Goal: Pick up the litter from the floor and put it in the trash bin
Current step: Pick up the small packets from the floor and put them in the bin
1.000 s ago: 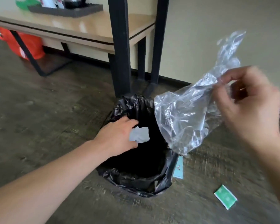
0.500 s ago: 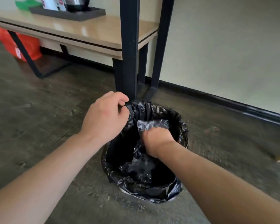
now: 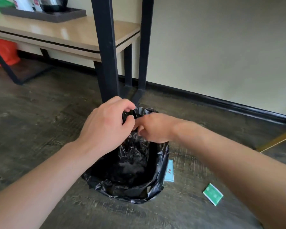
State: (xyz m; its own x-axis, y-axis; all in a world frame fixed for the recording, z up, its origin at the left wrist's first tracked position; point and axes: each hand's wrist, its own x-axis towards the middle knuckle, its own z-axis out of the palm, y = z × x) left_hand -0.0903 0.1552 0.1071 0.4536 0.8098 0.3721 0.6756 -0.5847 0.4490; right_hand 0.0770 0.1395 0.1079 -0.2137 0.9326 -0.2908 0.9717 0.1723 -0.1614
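Observation:
The trash bin (image 3: 157, 184) stands on the floor, lined with a black plastic bag. My left hand (image 3: 106, 126) pinches the bag's far rim between thumb and fingers. My right hand (image 3: 153, 127) is right beside it over the bin's far edge, fingers curled; whether it grips the liner or holds nothing is unclear. Crumpled clear plastic (image 3: 132, 156) shows inside the bin under the hands. A green packet (image 3: 213, 194) lies on the floor right of the bin. A pale blue card (image 3: 169, 171) with a red mark lies against the bin's right side.
Black metal legs (image 3: 106, 52) rise just behind the bin. A low wooden table (image 3: 69, 33) at the left carries a dark tray (image 3: 45, 13) with a kettle. An orange bag (image 3: 4, 52) sits under it. The wall and black baseboard (image 3: 221, 103) run behind.
The clear plastic bag went from my right hand into the bin. My right hand has risen out of the bin to its far rim beside my left hand.

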